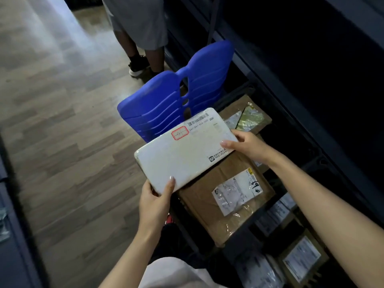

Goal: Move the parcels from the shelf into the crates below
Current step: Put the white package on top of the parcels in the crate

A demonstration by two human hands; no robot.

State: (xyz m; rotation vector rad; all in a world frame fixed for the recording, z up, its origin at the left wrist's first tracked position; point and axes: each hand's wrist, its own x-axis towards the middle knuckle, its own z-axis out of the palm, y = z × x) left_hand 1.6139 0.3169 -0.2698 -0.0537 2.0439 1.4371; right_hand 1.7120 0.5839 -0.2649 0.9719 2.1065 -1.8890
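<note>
A flat white parcel (185, 150) with a barcode and a red stamped box is held level over the dark crates. My left hand (154, 201) grips its near corner, thumb on top. My right hand (246, 145) holds its right edge, fingers curled under. Just beneath lies a brown cardboard parcel (209, 200) with a white label, resting in a dark crate (315, 163). More brown parcels (247, 113) lie in the crate further back. The dark shelf (301, 65) rises at the right.
A blue plastic chair back (166, 100) stands just behind the white parcel. Another person's legs and shoes (141, 59) are on the wooden floor (62, 121) beyond it. Several labelled parcels (301, 260) lie in the near crate at the bottom right.
</note>
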